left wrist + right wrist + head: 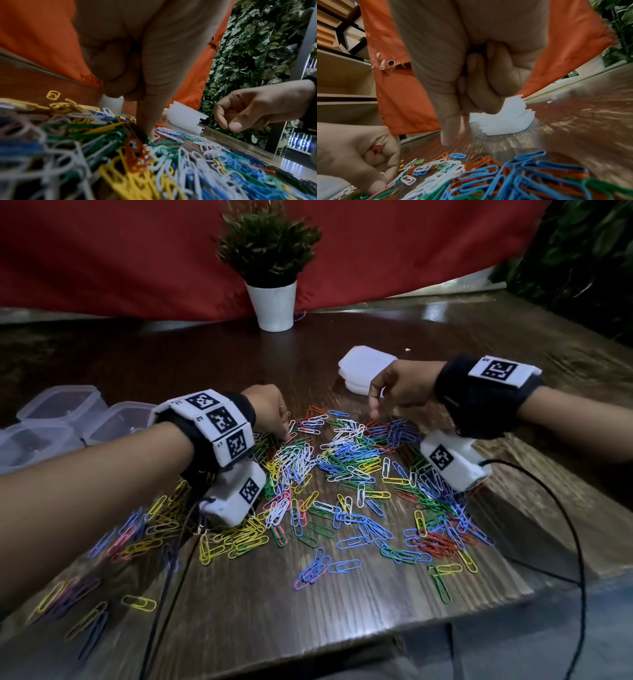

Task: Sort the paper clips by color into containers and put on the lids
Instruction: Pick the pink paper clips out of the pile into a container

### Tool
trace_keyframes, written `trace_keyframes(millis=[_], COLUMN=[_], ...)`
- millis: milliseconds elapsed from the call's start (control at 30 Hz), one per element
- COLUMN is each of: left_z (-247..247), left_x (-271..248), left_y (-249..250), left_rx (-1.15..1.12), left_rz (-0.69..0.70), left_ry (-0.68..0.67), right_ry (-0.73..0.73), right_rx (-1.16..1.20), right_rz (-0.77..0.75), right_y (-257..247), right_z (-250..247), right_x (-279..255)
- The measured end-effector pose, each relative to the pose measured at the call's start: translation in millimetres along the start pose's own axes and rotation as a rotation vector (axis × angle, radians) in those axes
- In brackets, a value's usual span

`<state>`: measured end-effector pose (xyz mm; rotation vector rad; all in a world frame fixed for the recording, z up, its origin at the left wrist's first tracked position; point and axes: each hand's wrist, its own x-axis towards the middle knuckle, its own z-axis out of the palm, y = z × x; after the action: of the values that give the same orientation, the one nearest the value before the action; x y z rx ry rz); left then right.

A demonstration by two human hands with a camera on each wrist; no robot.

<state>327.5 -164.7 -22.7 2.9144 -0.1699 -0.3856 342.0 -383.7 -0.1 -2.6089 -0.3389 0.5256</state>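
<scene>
1. While both hands work at the far edge of the pile, the mixed paper clips lie spread loose across the wooden table, with yellow, blue, green, white, red and pink all jumbled together.
2. The left hand has its fingers curled, and its fingertips reach down into the clips at a pink one; whether that clip is actually pinched cannot be told.
3. The right hand hovers just above the table beyond the pile, its thumb and forefinger drawn close together and its other fingers curled in; nothing shows between the tips.
4. A stack of white lids sits on the table just behind the right hand.
5. Clear plastic containers stand grouped at the left, lidless.
6. A potted plant stands at the table's far edge, before a red cloth.
</scene>
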Motion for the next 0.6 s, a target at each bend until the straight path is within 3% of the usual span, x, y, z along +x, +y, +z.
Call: trace_keyframes(millis=[500,600], left_z=[15,3], left_x=[-18,-17], left_y=[40,30], left_rx=[0.46,0.313], left_rz=[0.07,0.117], left_ry=[0.116,0.069], right_ry=[0.019,0.017], right_rx=[0.051,0.093], right_rz=[0.045,0.044], right_y=[11,14], right_z=[4,3], right_x=[-20,-23])
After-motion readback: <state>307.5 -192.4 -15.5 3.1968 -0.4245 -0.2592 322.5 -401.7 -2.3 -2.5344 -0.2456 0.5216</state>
